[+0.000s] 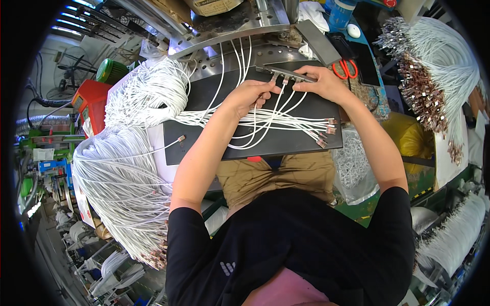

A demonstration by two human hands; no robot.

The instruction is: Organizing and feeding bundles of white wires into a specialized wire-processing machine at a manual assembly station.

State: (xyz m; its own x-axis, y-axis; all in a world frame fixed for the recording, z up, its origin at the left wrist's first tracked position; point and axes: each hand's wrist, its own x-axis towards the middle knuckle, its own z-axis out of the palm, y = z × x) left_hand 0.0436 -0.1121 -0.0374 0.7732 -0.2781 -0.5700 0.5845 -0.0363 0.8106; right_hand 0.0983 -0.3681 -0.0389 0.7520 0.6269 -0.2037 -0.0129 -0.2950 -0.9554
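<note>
Above the black work board I have a slotted metal bar tilted up, with several white cables hanging by their plugs along it. My right hand grips the bar's right end, thumb in front and fingers behind. My left hand is closed just below the bar's left part, fingers pinched at a white cable; its plug end is partly hidden by the fingers. Several more white cables lie across the board, their copper-coloured plugs grouped at the right.
A perforated metal press plate stands just beyond the board. Big white cable bundles fill the left side; another bundle hangs far right. Red-handled scissors lie right of my right hand. A clear bag of small parts sits below.
</note>
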